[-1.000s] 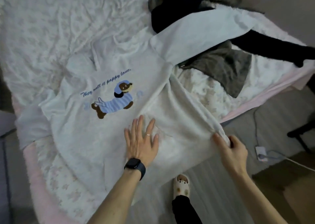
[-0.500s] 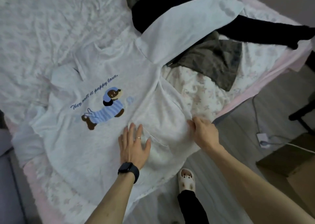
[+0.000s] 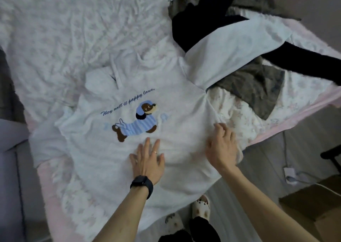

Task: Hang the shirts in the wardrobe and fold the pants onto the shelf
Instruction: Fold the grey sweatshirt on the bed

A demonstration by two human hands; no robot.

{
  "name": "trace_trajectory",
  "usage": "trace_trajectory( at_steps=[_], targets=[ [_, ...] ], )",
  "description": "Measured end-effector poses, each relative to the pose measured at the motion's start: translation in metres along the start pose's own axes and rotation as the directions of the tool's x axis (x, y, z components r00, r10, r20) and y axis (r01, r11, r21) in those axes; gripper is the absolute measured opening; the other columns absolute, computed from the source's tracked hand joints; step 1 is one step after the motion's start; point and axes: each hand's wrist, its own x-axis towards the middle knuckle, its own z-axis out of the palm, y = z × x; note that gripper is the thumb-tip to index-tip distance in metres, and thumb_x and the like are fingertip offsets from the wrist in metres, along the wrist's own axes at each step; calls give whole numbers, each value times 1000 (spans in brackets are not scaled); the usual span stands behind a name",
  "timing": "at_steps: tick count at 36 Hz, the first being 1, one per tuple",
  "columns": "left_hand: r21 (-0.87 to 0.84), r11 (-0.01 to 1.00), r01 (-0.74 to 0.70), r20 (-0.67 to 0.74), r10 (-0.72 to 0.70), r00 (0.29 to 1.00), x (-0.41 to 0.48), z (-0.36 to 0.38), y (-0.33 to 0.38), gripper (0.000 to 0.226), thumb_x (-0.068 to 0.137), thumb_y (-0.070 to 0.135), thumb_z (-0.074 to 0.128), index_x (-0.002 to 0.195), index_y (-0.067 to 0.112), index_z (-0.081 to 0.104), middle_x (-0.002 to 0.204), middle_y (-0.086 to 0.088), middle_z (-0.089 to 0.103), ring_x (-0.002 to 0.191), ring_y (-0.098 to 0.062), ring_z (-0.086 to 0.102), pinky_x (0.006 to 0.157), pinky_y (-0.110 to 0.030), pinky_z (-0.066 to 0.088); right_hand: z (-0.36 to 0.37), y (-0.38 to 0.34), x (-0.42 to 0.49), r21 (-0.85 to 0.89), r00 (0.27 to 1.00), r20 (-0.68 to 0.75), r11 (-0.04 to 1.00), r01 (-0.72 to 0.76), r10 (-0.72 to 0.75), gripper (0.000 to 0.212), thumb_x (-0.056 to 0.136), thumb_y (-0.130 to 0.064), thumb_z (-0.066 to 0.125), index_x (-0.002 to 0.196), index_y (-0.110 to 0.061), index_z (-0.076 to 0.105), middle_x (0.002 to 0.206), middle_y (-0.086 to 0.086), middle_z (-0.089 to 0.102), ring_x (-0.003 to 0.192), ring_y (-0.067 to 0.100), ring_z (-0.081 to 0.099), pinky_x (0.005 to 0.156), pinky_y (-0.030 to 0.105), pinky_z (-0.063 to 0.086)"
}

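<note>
Left hand (image 3: 147, 160) lies flat on the white hoodie (image 3: 177, 116), fingers straight and spread, pressing the front just below the dog print (image 3: 136, 123). It grips nothing. That arm has a watch (image 3: 142, 185) on the wrist and a ring (image 3: 155, 152) on one finger.

Right hand (image 3: 221, 147) is just right of the left, on the hoodie's side edge, fingers bent onto the fabric. Pinching or only resting: cannot tell from this angle.

Hoodie is spread face up on the bed (image 3: 64, 29), hem hanging over the near edge. Beyond the right hand its sleeve (image 3: 239, 44) runs away over a black garment (image 3: 199, 26).

Grey cloth shows in two patches: one (image 3: 258, 87) beyond the right hand, one (image 3: 254, 0) farther off.

The sheet is white, floral and crumpled, with a pink border. Right of the hands are the grey floor (image 3: 276, 158), a charger (image 3: 289, 173) with its cable, and a cardboard box (image 3: 313, 205). Nearer than the hands are two slippers (image 3: 201, 206).

Count: one hoodie, one black garment, two grey patches, two slippers, one box.
</note>
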Motion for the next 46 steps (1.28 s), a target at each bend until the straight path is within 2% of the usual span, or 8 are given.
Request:
trace_trajectory(
  at_steps=[7, 16, 22, 29, 33, 36, 41, 46],
  targets=[
    [-47, 999, 15, -170, -23, 985, 43, -63, -76, 59, 100, 43, 44, 156, 34, 29, 166, -2, 17, 140, -28, 39, 117, -48, 22, 7, -106, 51, 4, 942, 16, 943, 334, -334, 51, 92, -27, 65, 138, -10, 52, 149, 11, 46, 133, 34, 42, 107, 46, 39],
    [-400, 909, 115, -374, -276, 885, 188, -183, -182, 54, 94, 56, 47, 133, 19, 52, 138, -6, 51, 129, -30, 46, 103, -38, 37, 19, -263, 196, 35, 918, 163, 932, 361, -362, 67, 96, -56, 52, 148, -17, 38, 151, 8, 44, 137, 28, 38, 110, 42, 37],
    [-818, 514, 258, 8, -438, 899, 281, -245, -208, 80, 90, 79, 35, 147, 24, 44, 141, 0, 55, 119, -28, 55, 85, -33, 39, 37, -358, 279, 229, 910, 311, 951, 208, -274, 74, 94, -67, 48, 145, -14, 43, 143, 13, 54, 130, 34, 50, 103, 40, 41],
    [-853, 368, 370, 279, -279, 919, 341, -248, -225, 79, 96, 68, 41, 159, 23, 26, 160, -3, 34, 139, -28, 43, 96, -33, 40, 67, -409, 333, 143, 863, 502, 989, -22, -53, 95, 88, -82, 39, 134, -1, 58, 137, 19, 58, 126, 37, 54, 98, 38, 41],
    [-919, 307, 246, 151, -302, 941, 345, -248, -232, 62, 94, 35, 67, 149, 17, 45, 145, -4, 53, 122, -25, 57, 96, -32, 48, 74, -419, 342, 157, 823, 567, 985, -67, -34, 54, 89, -53, 70, 103, -2, 64, 97, 10, 67, 100, 30, 64, 81, 30, 50],
    [-988, 139, -60, -118, -454, 883, 344, -272, -228, 34, 92, 25, 71, 123, 23, 57, 122, 1, 63, 101, -17, 63, 82, -29, 53, 64, -430, 357, 543, 901, 352, 839, 23, -253, 9, 89, -10, 72, 94, -15, 67, 78, 0, 67, 83, 19, 62, 61, 20, 48],
    [-912, 121, -393, -384, -591, 709, 358, -325, -230, 44, 88, -1, 66, 103, 39, 56, 111, 4, 64, 88, -6, 64, 71, -22, 54, 45, -456, 377, 716, 919, 159, 683, 143, -360, 27, 69, -25, 71, 91, -37, 64, 83, -11, 72, 67, 7, 65, 55, 23, 51],
    [-944, 321, -83, -233, -463, 855, 385, -304, -227, 49, 87, 11, 71, 125, 32, 49, 121, 1, 62, 103, -19, 63, 85, -32, 54, 72, -426, 400, 301, 875, 421, 947, 113, -239, 53, 83, -34, 80, 127, -21, 54, 115, 6, 67, 98, 24, 64, 74, 32, 48]
  ],
)
